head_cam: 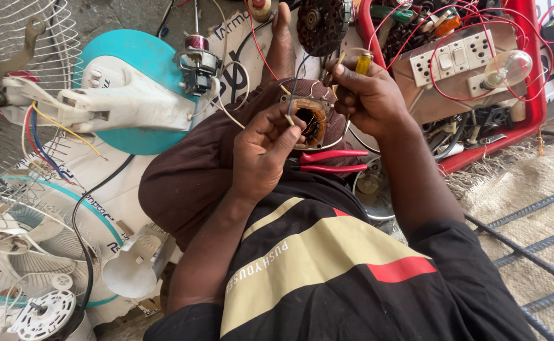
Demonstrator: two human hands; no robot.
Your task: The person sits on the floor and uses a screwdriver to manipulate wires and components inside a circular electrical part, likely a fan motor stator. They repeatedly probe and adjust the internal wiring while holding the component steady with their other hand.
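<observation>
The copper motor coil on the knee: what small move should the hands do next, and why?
Probably ease the thin wire, pinched by the left hand, into the motor coil; its end already sits at the coil's edge, and the right hand steadies the far side.

Pliers lie on the lap, just below the motor stator.

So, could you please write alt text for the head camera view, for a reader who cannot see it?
A seated person's left hand pinches a thin wire at a copper-wound motor stator resting on their knee, while the right hand grips a yellow-handled tool. Red-handled pliers lie on the lap; dismantled white fan parts sit left, a red tray of wiring right.
</observation>
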